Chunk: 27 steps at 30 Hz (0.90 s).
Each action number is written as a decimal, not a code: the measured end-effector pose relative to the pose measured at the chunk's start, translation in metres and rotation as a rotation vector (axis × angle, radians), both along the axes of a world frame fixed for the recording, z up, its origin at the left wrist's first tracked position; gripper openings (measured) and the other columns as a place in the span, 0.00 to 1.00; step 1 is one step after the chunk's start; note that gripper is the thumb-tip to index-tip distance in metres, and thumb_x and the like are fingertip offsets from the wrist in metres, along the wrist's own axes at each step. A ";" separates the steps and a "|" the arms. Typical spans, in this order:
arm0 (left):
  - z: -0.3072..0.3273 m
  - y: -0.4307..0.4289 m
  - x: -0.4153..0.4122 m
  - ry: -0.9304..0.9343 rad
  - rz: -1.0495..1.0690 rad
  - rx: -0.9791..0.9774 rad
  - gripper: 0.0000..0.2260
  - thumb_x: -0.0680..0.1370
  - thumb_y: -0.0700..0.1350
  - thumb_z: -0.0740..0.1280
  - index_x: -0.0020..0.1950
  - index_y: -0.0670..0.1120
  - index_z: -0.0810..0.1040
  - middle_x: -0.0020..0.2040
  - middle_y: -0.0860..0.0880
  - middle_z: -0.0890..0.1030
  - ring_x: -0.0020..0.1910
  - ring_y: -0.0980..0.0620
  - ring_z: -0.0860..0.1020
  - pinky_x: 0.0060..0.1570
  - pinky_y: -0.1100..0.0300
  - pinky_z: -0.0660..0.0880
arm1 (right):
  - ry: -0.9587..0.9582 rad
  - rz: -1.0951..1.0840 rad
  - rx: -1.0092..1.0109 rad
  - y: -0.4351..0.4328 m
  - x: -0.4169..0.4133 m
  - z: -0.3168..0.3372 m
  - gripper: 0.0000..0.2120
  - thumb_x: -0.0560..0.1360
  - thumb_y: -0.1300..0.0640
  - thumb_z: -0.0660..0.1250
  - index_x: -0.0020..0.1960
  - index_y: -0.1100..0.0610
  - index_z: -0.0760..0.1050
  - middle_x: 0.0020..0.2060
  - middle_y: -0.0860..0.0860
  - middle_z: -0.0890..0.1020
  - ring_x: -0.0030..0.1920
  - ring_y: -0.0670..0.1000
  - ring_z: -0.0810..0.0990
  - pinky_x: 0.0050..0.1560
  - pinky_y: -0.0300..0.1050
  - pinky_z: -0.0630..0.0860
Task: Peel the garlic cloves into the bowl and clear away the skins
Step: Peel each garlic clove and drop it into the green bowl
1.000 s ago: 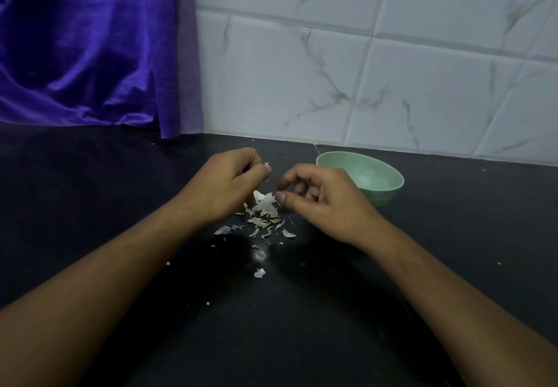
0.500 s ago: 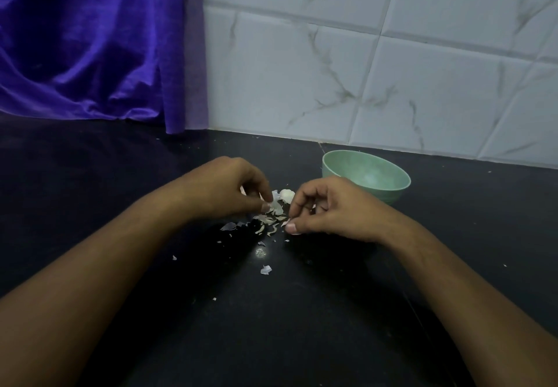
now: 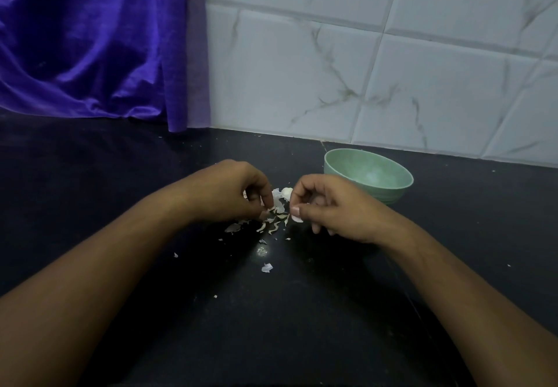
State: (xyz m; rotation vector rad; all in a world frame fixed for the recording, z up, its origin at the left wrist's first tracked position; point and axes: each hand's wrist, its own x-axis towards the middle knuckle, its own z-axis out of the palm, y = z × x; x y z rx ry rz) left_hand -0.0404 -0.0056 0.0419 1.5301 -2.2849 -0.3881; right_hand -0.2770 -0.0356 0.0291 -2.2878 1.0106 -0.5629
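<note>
Since a second ago both hands have dropped onto the skins [image 3: 273, 220] on the counter [image 3: 271, 326], left hand [image 3: 238, 193] pinching them, right hand [image 3: 329, 210] curled with contents indiscernible, a pale clove [image 3: 287, 192] between them near the bowl [image 3: 392, 195]; judged: peeling ongoing, skins uncleared.

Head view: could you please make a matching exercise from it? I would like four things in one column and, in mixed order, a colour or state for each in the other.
Column one:
1. bowl
2. cloth
3. garlic skins
4. wall tiles

Column two:
A. purple
B. white with grey veins
C. pale green
D. whitish, scattered in small scraps

Pairs: 1-C, 2-A, 3-D, 4-B
</note>
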 end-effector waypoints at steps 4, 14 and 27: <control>0.001 -0.005 0.004 0.066 0.055 -0.105 0.04 0.81 0.47 0.70 0.49 0.54 0.84 0.38 0.60 0.85 0.35 0.59 0.83 0.47 0.54 0.81 | -0.096 -0.028 -0.037 -0.001 0.002 -0.002 0.09 0.78 0.66 0.71 0.48 0.53 0.79 0.30 0.44 0.82 0.30 0.45 0.80 0.30 0.34 0.72; -0.004 -0.006 0.000 -0.047 0.181 -0.131 0.07 0.75 0.54 0.77 0.51 0.58 0.83 0.44 0.60 0.83 0.41 0.62 0.78 0.48 0.54 0.79 | -0.014 -0.045 -0.221 -0.001 0.018 -0.019 0.05 0.74 0.56 0.78 0.49 0.52 0.84 0.38 0.45 0.82 0.31 0.38 0.76 0.34 0.30 0.66; -0.012 -0.012 0.002 -0.069 0.118 -0.054 0.02 0.78 0.50 0.73 0.46 0.56 0.85 0.43 0.58 0.85 0.46 0.57 0.82 0.54 0.49 0.81 | -0.240 -0.126 -0.093 0.001 0.005 0.001 0.04 0.80 0.62 0.70 0.51 0.54 0.82 0.38 0.55 0.86 0.29 0.53 0.83 0.25 0.39 0.73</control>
